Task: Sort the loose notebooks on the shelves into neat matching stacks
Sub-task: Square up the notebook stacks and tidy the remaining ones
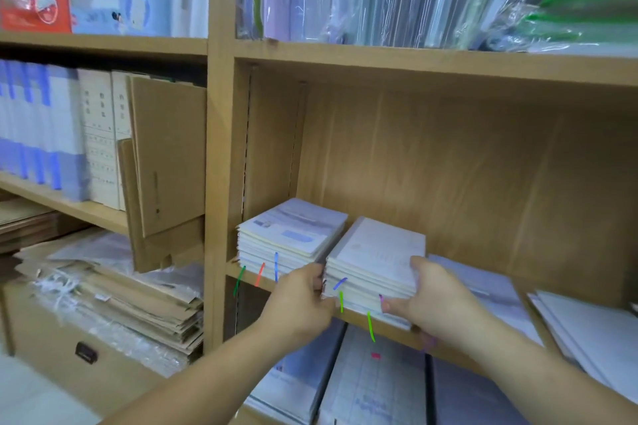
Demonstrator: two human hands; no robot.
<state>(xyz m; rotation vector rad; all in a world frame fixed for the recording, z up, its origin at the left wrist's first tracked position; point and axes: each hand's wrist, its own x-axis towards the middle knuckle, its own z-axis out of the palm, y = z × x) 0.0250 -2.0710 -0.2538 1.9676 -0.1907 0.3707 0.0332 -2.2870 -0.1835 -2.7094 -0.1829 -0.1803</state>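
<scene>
Fingers (316, 275) of the left hand (303, 297) curl against the near left corner of the notebook stack (376, 259). The right hand (438, 293) clamps the opposite side, thumb on the top cover and the other fingers hidden below. Both hands grip it, squeezing it between them.

That stack sits on the shelf board (248, 278), well to the right of the wooden upright (217, 148), with its front edge overhanging the board. A squared pile (290, 235) of similar notebooks lies between it and the upright, just beside the upright. Farther from the upright than the held stack, a few flat notebooks (483, 283) lie loose.

As a block the stack looks fairly heavy. Each thin book is probably limp, and the smooth covers likely slide on one another. Squeezing from the sides alone could let the middle books bow or slip out. A safer hold would probably be fingers under the bottom book and thumbs pressing down on top, near the bound edge where the block seems stiffest.
</scene>
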